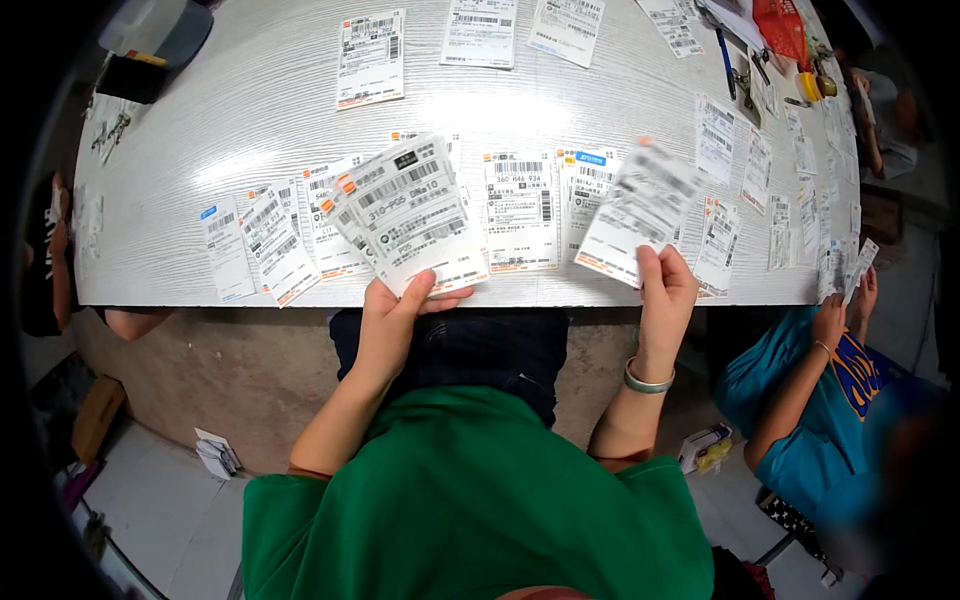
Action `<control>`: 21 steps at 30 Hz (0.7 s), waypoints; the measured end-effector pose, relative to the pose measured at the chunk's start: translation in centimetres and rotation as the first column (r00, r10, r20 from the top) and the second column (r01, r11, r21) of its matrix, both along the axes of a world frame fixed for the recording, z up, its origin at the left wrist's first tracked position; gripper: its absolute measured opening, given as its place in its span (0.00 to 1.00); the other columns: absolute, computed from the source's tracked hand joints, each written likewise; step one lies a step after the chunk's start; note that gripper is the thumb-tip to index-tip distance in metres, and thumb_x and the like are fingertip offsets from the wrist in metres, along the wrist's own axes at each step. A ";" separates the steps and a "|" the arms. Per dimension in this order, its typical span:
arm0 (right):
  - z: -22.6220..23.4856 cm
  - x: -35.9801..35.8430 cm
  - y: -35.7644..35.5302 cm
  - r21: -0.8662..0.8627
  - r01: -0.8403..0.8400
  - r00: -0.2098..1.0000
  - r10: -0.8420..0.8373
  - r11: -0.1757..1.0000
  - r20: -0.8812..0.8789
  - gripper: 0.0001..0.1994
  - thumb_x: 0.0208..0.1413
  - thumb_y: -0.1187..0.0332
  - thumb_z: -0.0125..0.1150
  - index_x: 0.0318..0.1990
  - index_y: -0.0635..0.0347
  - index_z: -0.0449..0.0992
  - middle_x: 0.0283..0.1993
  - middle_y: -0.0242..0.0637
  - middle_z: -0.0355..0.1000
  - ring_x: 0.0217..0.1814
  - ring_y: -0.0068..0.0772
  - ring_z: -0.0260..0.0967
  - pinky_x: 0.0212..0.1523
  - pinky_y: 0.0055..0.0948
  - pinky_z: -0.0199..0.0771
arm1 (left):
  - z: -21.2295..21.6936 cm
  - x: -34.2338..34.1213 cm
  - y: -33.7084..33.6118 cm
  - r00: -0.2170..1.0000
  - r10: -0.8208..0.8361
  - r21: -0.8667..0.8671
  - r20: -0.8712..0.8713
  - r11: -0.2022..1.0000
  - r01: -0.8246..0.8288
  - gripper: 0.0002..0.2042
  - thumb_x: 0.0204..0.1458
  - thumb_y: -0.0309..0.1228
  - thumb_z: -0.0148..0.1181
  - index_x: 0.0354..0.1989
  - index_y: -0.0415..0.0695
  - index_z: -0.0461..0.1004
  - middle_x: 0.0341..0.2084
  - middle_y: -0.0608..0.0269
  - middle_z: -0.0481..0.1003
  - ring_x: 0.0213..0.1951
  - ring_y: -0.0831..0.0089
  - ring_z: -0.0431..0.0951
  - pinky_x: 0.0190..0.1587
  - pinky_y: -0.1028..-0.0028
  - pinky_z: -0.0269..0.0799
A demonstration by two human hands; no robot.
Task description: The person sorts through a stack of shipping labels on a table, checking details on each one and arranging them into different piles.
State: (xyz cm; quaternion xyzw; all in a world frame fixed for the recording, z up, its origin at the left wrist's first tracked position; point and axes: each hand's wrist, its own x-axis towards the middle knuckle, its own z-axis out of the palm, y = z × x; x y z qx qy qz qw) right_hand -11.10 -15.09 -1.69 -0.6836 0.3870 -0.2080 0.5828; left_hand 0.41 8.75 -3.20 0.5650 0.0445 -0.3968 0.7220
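My left hand [405,305] is closed on a small fanned stack of shipping labels [415,225], thumb on top, at the table's near edge. Between the thumb and fingers of my right hand [665,285] is a single shipping label [640,215], partly smeared by motion. Between the two hands a white label [520,215] lies face up, with a blue-marked label [585,190] beside it, partly covered by the one in my right hand. To the left of my left hand lie several overlapping labels [270,240]. Others lie just right of my right hand, such as one label [717,245].
On the white wood-grain table [250,130], more label piles [370,60] lie farther back. A dark-filled clear container [175,30] and a black box [132,80] stand far left. Pens [725,65], a red bag [778,35] and a yellow cap [808,87] are far right. A co-worker [810,390] handles labels at right; another person sits at left.
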 end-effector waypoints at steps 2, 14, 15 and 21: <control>-0.2 0.1 0.0 -0.296 -0.187 0.941 0.085 0.937 -0.326 0.12 0.48 0.70 0.59 0.20 0.62 0.63 0.14 0.26 0.54 0.17 0.15 0.51 0.19 0.19 0.51 | 0.2 0.2 -0.7 0.999 -0.017 -0.003 -0.042 1.000 0.017 0.17 0.55 0.28 0.45 0.49 0.29 0.60 0.40 0.47 0.71 0.37 0.61 0.77 0.38 0.75 0.75; 1.1 2.2 4.2 -0.067 -0.209 0.978 0.208 0.976 -0.018 0.03 0.48 0.76 0.57 0.29 0.65 0.70 0.22 0.27 0.68 0.22 0.11 0.60 0.23 0.13 0.59 | -0.2 -0.5 -3.4 0.989 -0.139 -0.098 -0.051 0.986 0.134 0.16 0.50 0.26 0.54 0.46 0.32 0.65 0.39 0.55 0.72 0.39 0.73 0.74 0.38 0.77 0.74; 1.4 2.5 4.7 -0.006 -0.238 0.971 0.238 0.971 -0.011 0.03 0.48 0.76 0.57 0.28 0.65 0.70 0.21 0.26 0.67 0.21 0.11 0.59 0.23 0.12 0.59 | -0.2 -0.6 -3.5 0.988 -0.152 -0.094 -0.039 0.984 0.148 0.15 0.50 0.26 0.54 0.45 0.32 0.65 0.39 0.55 0.72 0.39 0.74 0.74 0.37 0.77 0.74; 0.0 2.0 3.6 0.018 -0.187 0.977 0.188 0.982 -0.100 0.07 0.48 0.72 0.59 0.23 0.65 0.70 0.16 0.25 0.63 0.18 0.10 0.55 0.19 0.13 0.53 | 0.4 -0.7 -4.2 0.986 -0.029 -0.125 -0.167 0.992 0.008 0.16 0.51 0.25 0.51 0.47 0.30 0.62 0.39 0.52 0.72 0.37 0.69 0.76 0.37 0.76 0.75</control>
